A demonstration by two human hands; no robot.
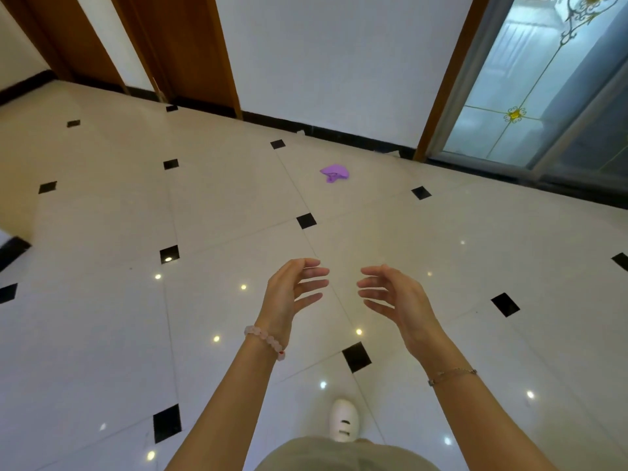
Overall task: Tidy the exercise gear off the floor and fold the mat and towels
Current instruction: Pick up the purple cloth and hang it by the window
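A small crumpled purple item [334, 173], perhaps a band or cloth, lies on the tiled floor ahead, near the far wall. My left hand [292, 291] and my right hand [396, 298] are raised in front of me, palms facing each other, fingers spread and curved. Neither hand holds anything. Both are well short of the purple item, which sits beyond and between them. No mat or towels are in view.
The floor is glossy cream tile [102, 317] with small black diamond insets. Wooden doors [190, 49] stand at the back left, a white wall with a black skirting in the middle, and a glass sliding door [530, 96] at the right. My white shoe [344, 419] shows below.
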